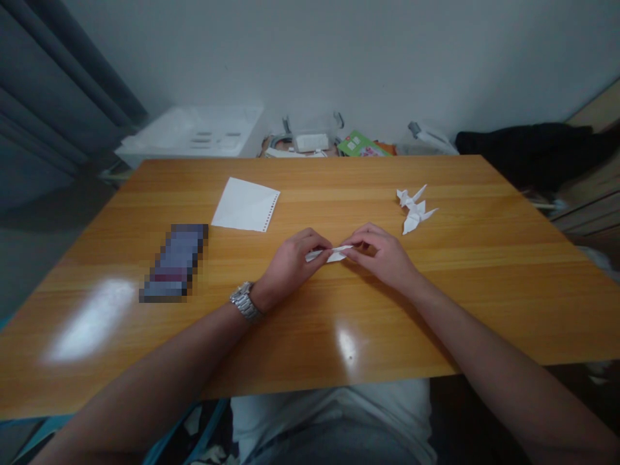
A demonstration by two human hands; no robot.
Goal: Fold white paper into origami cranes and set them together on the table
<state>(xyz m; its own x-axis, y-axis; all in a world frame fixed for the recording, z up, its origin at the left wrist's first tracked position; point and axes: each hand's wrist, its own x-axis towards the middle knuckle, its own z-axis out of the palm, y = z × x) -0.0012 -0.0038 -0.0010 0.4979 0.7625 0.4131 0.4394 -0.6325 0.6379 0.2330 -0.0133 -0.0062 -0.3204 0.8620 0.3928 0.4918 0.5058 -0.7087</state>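
Beyond the counter (320, 194), a white bin (188, 152) is standing, its contents unclear to me. I am pinching folded paper (336, 256) with left hand (293, 259) and right hand (385, 253), both nearly closed.

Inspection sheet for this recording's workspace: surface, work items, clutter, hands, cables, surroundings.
Surface: glossy wooden table with light reflections.
Work items: folded paper strip in hand; perforated white sheet; folded paper figures, count unclear.
Clutter: pixelated phone-like object.
Hands: left hand and right hand both pinch the strip; watch on left wrist.
Cables: possible grey loop beyond the far edge, too blurred to confirm.
Surroundings: white tub, grey curtain, dark fabric.
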